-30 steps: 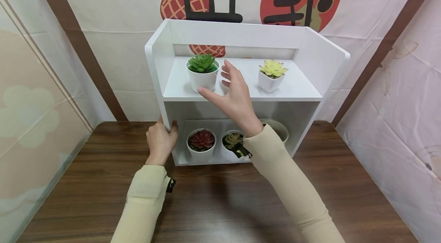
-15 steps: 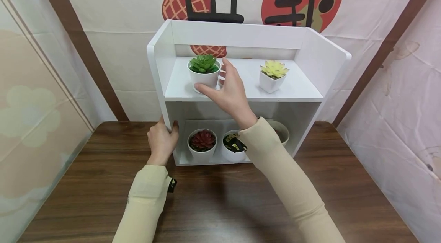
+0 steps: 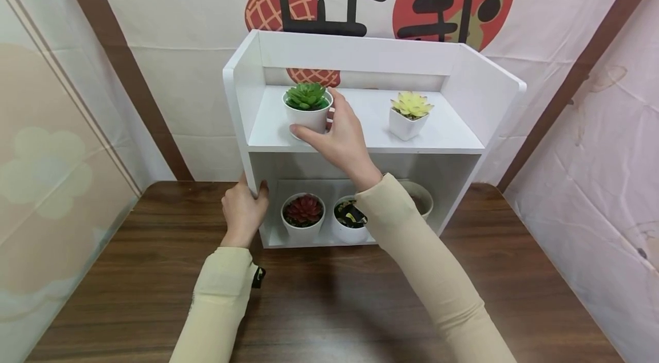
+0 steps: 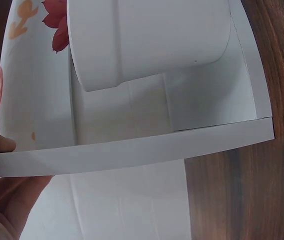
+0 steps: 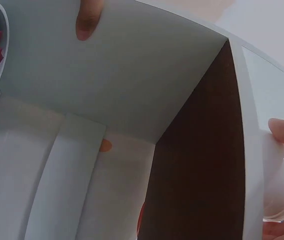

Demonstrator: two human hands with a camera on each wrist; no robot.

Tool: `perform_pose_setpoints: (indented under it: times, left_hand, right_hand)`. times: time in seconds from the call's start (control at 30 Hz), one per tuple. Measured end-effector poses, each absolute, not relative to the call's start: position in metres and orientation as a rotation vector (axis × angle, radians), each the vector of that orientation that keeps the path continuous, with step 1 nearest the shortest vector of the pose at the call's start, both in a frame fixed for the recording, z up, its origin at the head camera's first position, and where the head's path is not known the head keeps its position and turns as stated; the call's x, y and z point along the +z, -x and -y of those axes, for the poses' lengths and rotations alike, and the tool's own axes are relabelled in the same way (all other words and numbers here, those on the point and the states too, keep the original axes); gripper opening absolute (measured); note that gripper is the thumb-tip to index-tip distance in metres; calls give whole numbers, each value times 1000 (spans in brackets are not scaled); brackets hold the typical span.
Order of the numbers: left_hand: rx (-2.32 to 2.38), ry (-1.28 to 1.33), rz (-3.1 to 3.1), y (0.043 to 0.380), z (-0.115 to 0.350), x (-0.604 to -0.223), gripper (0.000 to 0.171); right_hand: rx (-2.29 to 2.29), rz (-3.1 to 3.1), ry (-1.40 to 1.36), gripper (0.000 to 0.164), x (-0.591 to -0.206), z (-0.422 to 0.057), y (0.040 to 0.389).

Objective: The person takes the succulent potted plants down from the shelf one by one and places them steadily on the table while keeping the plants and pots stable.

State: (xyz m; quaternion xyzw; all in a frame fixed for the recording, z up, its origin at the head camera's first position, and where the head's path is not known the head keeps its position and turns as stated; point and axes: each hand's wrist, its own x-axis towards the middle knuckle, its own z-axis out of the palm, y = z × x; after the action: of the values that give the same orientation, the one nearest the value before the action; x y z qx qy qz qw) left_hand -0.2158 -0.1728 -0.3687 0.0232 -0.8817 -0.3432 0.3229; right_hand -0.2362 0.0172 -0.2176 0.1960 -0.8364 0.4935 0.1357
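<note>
A round white pot (image 3: 306,120) with a green succulent (image 3: 306,95) stands upright, its axis vertical, at the left of the white shelf unit's top board (image 3: 448,131); the right hand (image 3: 346,139) grasps it between thumb and fingers. Rightward, a square pot (image 3: 407,125) contains a yellow-green succulent (image 3: 412,104). Below are 3 pots (image 3: 304,232), the leftmost holding a red succulent (image 3: 304,210). The left hand (image 3: 243,208) grips the unit's left panel (image 3: 247,91). Wooden table (image 3: 319,317), printed cloth wall (image 3: 180,91) behind.

Soft head-view light, diffuse shadow on the table (image 3: 288,306), dimmer wrist views
</note>
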Motion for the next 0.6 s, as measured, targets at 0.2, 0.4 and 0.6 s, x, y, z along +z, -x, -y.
perform_pose_setpoints:
  times: [0.2, 0.4, 0.6]
  left_hand:
    - [-903, -65, 2317, 216, 173, -369, 27]
    - [-905, -63, 2318, 216, 173, -370, 28]
    - [-909, -67, 2313, 216, 172, -369, 28]
  right_hand:
    - [1456, 2412, -553, 84, -219, -15, 236]
    - [1467, 2406, -537, 81, -220, -15, 236]
    - [1489, 2368, -546, 79, -222, -17, 235]
